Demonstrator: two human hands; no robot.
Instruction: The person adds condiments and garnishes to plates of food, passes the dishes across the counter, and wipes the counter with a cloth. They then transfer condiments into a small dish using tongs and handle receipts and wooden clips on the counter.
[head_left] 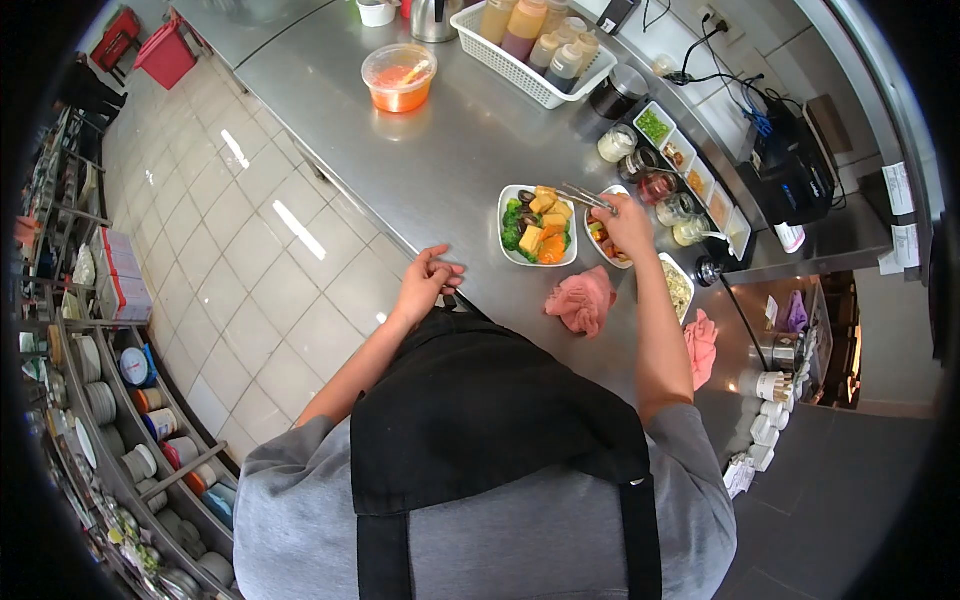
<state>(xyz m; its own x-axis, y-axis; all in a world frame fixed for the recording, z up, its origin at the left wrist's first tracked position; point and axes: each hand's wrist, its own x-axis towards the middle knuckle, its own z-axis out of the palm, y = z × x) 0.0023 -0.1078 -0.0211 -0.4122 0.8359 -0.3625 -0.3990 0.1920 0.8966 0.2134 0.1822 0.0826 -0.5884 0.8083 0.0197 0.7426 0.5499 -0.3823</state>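
Observation:
My right hand (630,230) is closed around metal tongs (586,197), whose tips point left above a white bowl (503,225) of broccoli, dark mushroom pieces, yellow chunks and orange slices. Under that hand is a second white dish (622,190) with colourful chopped food, partly hidden. Below my right forearm, a third white dish (677,289) holds pale shredded food. My left hand (428,286) hovers by the counter's front edge, holding nothing, its fingers loosely bent and apart. A crumpled pink cloth (581,302) lies between my two arms.
On the steel counter (450,140) stand a tub of orange food (398,95), a white basket (520,80) of sauce bottles, several jars (657,187) and a row of white topping trays (677,150). Another pink cloth (701,348) lies right of my forearm. Shelves of dishes (140,460) stand left.

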